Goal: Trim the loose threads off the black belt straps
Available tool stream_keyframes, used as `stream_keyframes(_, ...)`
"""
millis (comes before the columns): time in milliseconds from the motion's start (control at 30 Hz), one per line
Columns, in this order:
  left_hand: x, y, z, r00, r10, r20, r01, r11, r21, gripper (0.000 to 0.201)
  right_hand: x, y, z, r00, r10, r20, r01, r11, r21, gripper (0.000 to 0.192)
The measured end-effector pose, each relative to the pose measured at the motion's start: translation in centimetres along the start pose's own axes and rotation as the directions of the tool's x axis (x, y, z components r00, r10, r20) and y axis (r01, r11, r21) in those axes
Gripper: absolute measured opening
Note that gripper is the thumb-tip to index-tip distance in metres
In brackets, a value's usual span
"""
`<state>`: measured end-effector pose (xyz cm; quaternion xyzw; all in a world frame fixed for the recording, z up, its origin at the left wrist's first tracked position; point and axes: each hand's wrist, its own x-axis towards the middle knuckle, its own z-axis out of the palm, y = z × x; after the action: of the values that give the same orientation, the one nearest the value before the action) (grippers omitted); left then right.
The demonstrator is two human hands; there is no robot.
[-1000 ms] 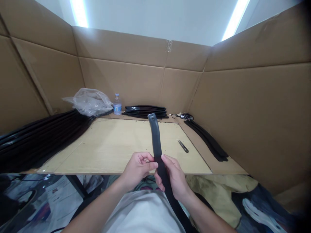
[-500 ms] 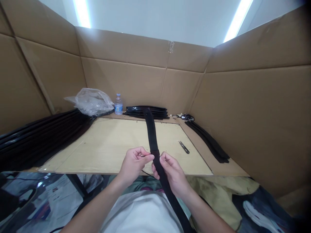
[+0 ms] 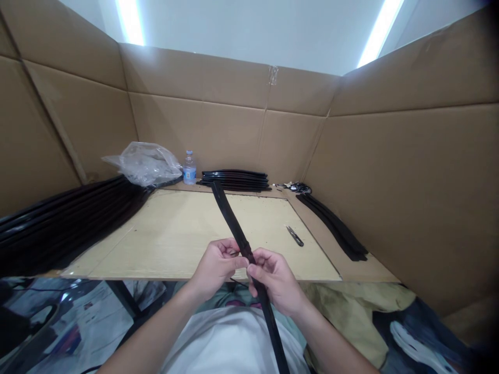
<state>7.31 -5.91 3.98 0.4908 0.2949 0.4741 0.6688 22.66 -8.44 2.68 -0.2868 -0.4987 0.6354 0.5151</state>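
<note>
Pinching the black strap between my left hand and right hand, I see it slant up and away leftward above the counter.

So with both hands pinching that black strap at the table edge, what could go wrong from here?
1. The left hand and right hand grip the black strap only with fingertips, so it may slip or twist.
2. Its long free end reaches toward the stacked black strips and water bottle, and a swing might knock them.
3. The snips lie loose near the right hand, so a careless reach could catch the blades.
</note>
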Motion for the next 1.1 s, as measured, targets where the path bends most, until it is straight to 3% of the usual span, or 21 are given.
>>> stream_keyframes(367, -0.2, -0.3, 0.2, 0.998, -0.02, 0.064, 0.021, 1.0, -0.017, 0.03, -0.5, -0.8, 0.7, 0.999, -0.008, 0.046, 0.007, 1.0, 0.011, 0.03)
stream_keyframes(500, -0.1, -0.4, 0.1, 0.996, 0.002, 0.091, 0.001, 1.0, -0.031, 0.029, -0.4, -0.8, 0.7, 1.0, 0.004, -0.006, -0.004, 0.998, 0.069, 0.025)
stream_keyframes(800, -0.2, -0.6, 0.4, 0.997, 0.063, 0.036, -0.063, 0.998, -0.013, 0.032, -0.3, -0.9, 0.8, 0.993, 0.033, -0.112, -0.026, 0.998, 0.063, 0.031)
stream_keyframes(1100, -0.1, -0.3, 0.0, 0.994, 0.1, -0.04, -0.102, 0.994, -0.05, 0.031, -0.5, -1.1, 0.7, 0.995, -0.102, -0.01, 0.102, 0.989, 0.11, 0.017)
